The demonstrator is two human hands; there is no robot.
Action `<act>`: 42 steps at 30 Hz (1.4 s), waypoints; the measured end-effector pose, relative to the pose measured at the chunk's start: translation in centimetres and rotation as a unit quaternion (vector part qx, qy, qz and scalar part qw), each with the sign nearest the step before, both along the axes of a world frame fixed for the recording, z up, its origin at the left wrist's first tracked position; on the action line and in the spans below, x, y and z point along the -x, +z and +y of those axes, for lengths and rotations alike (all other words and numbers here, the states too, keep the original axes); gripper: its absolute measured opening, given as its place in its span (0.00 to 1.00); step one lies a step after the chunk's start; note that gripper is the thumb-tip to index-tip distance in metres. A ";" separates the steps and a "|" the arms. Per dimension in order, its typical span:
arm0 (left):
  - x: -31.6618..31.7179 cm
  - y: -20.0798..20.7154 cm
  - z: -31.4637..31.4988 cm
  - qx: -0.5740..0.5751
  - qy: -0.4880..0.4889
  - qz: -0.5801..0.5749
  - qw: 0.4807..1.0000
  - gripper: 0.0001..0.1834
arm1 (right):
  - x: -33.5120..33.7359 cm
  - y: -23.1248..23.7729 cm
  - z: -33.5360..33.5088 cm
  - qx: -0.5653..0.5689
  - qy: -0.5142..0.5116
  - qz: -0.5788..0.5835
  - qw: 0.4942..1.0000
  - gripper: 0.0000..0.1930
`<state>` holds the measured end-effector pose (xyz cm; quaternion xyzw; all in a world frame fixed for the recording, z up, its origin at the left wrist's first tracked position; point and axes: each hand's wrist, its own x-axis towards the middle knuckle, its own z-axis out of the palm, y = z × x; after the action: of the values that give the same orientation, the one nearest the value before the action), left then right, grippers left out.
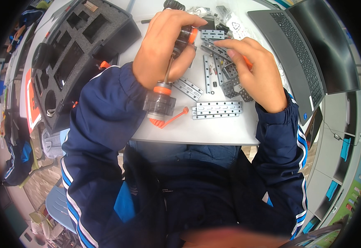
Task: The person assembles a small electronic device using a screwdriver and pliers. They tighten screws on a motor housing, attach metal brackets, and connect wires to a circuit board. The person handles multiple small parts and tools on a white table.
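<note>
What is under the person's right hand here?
A silver slotted strip and dark perforated brackets show at the thumb side of the right hand, with something orange visible between thumb and index finger. Whatever lies beneath the palm is covered.

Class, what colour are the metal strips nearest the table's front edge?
The metal strips are silver-grey, dotted with dark holes, as the head view shows.

Left fingers (188, 17) hold an orange-ringed tool (159, 104), right fingers (239, 44) near metal bars (213, 49).

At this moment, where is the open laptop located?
In the head view, the laptop is on the right side of the white table, to the right of the right hand.
</note>
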<state>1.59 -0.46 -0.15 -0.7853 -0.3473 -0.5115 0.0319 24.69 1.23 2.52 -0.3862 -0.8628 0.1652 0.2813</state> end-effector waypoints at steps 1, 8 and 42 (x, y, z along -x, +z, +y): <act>0.0 0.0 0.0 0.001 0.001 -0.003 1.000 0.26 | 0.0 0.0 0.0 0.008 -0.007 0.003 1.000 0.13; -0.1 0.4 -0.3 0.034 -0.026 -0.017 0.999 0.24 | 0.3 0.8 -0.4 0.100 -0.033 0.053 0.993 0.13; -0.6 0.7 -1.5 0.153 -0.258 -0.079 0.951 0.31 | 0.6 -0.3 0.3 0.245 0.131 0.265 0.924 0.05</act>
<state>2.23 -2.01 0.51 -0.8005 -0.2087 -0.5037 -0.2490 24.11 1.55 2.23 -0.2687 -0.7325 0.5027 0.3722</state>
